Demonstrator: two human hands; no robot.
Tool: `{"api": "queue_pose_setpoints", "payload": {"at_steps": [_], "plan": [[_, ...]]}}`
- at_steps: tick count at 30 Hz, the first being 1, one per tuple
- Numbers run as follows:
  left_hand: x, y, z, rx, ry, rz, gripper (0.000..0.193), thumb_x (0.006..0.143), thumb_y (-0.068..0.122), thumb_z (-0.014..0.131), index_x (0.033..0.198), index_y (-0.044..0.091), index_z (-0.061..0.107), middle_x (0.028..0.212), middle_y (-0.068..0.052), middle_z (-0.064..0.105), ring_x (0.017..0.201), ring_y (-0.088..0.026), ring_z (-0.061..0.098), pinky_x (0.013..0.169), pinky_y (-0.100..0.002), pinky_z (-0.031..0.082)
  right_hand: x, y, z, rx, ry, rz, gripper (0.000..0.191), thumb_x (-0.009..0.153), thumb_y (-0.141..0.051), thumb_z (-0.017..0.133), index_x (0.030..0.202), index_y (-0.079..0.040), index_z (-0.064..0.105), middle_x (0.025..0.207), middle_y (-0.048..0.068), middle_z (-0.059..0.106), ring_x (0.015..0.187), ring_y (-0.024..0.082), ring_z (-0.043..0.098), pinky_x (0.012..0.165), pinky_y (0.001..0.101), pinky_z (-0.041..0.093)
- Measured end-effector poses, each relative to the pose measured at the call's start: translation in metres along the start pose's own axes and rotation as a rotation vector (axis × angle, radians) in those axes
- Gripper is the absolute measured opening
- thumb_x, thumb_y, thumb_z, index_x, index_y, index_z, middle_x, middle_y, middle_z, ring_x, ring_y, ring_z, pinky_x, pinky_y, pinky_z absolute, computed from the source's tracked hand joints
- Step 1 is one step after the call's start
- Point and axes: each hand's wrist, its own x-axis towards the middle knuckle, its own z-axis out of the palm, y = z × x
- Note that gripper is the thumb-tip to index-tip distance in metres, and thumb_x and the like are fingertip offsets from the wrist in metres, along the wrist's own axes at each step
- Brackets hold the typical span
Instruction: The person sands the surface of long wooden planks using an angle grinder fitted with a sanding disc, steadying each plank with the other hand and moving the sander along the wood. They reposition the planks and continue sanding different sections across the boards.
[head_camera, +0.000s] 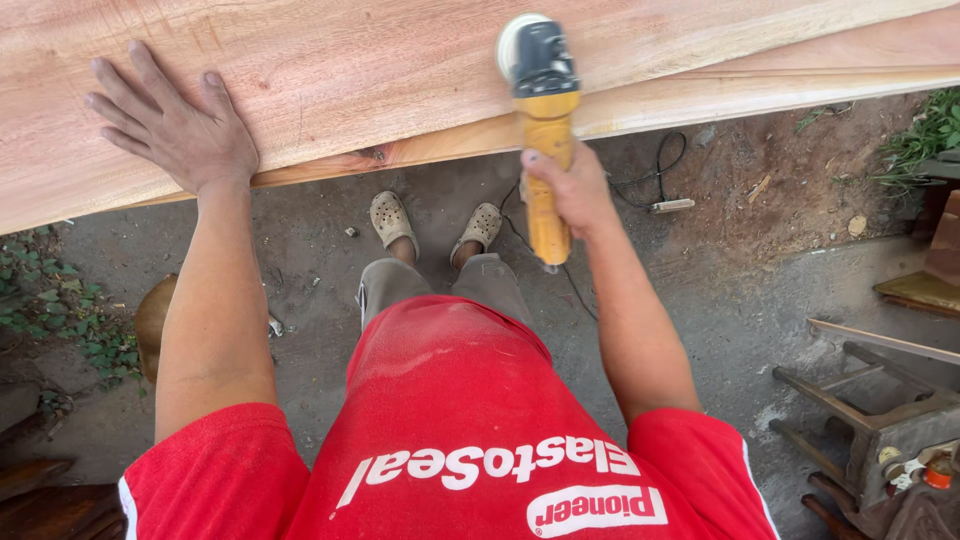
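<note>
A large pale wooden board (380, 70) fills the top of the view, its near edge running from lower left to upper right. My left hand (170, 125) lies flat on it with fingers spread, near the front edge. My right hand (568, 188) grips the yellow handle of a yellow and black power sander (540, 110). The sander's round head rests on the board's surface just past the edge. Its black cord (655, 170) trails across the ground under the board.
Grey concrete ground lies below, with my feet in beige clogs (435, 225). A dusty metal stool frame (880, 420) stands at the lower right. Green plants (60, 310) grow at the left, brown dirt and wood scraps (915, 285) at the right.
</note>
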Motion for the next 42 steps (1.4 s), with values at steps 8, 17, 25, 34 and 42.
{"api": "queue_pose_setpoints", "payload": {"at_steps": [8, 17, 25, 34, 42], "plan": [[0.001, -0.002, -0.004, -0.031, 0.008, -0.002, 0.075, 0.116, 0.071, 0.028, 0.174, 0.025, 0.013, 0.178, -0.016, 0.002, 0.161, -0.047, -0.005, 0.134, -0.063, -0.001, 0.012, -0.025, -0.105, 0.094, 0.162, -0.02, 0.041, 0.093, -0.033, 0.073, 0.115, -0.002, 0.056, 0.085, 0.011, 0.066, 0.066, 0.022, 0.069, 0.06, 0.0372, 0.062], [-0.002, 0.003, -0.001, -0.006, 0.001, -0.021, 0.075, 0.118, 0.071, 0.027, 0.176, 0.027, 0.009, 0.18, -0.014, 0.0, 0.163, -0.045, -0.006, 0.137, -0.06, -0.002, -0.014, 0.015, -0.056, 0.043, 0.005, 0.006, 0.042, 0.09, -0.028, 0.074, 0.118, -0.002, 0.058, 0.09, 0.009, 0.066, 0.073, 0.019, 0.069, 0.065, 0.0355, 0.063], [-0.009, 0.013, -0.008, 0.032, -0.041, -0.042, 0.076, 0.12, 0.071, 0.025, 0.177, 0.024, 0.005, 0.181, -0.014, -0.002, 0.165, -0.044, -0.007, 0.138, -0.06, -0.002, -0.036, 0.036, -0.059, 0.014, -0.034, 0.006, 0.039, 0.091, -0.029, 0.073, 0.118, -0.004, 0.06, 0.089, 0.008, 0.066, 0.073, 0.017, 0.067, 0.064, 0.0332, 0.06], [-0.008, 0.013, -0.021, 0.029, -0.066, -0.049, 0.073, 0.12, 0.064, 0.024, 0.177, 0.021, 0.006, 0.18, -0.018, -0.003, 0.165, -0.046, -0.005, 0.137, -0.06, -0.002, -0.015, -0.005, -0.129, 0.188, 0.18, 0.023, 0.041, 0.096, -0.034, 0.069, 0.118, -0.002, 0.055, 0.087, 0.012, 0.068, 0.068, 0.024, 0.07, 0.061, 0.0392, 0.061], [0.003, 0.002, -0.009, -0.026, 0.004, -0.022, 0.083, 0.117, 0.067, 0.032, 0.171, 0.008, 0.012, 0.174, -0.024, 0.004, 0.16, -0.047, -0.002, 0.134, -0.061, 0.002, 0.01, 0.011, 0.06, -0.208, -0.182, -0.052, 0.045, 0.088, -0.031, 0.076, 0.12, -0.002, 0.064, 0.097, 0.009, 0.071, 0.084, 0.019, 0.069, 0.075, 0.0339, 0.059]]}}
